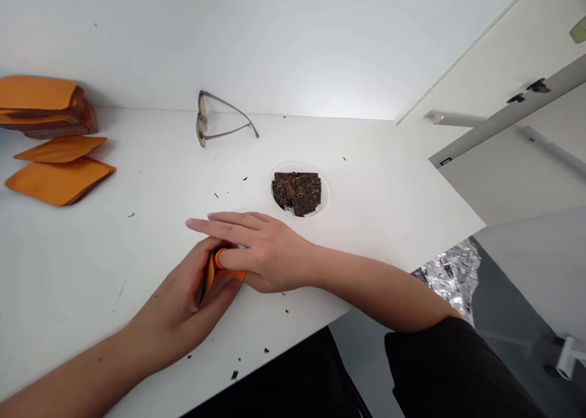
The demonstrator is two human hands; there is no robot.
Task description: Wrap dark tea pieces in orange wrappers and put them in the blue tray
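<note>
A small orange paper packet (209,277), its mouth spread, is held in my left hand (176,302), with the thumb along its near side. My right hand (274,253) comes over from the right, and its index finger reaches into the orange opening. The other right fingers stretch across the left fingertips; the right thumb is partly hidden. Just beyond the hands, dark pressed tea pieces (297,193) with a leafy texture sit in a clear round dish (326,192). What is inside the packet cannot be seen.
Orange packets (61,180) lie at the left, in front of a stack of orange packets (39,100). Eyeglasses (202,119) rest by the back wall. Dark crumbs (234,374) dot the white table (366,180). Silvery foil (453,271) is below the table's right edge.
</note>
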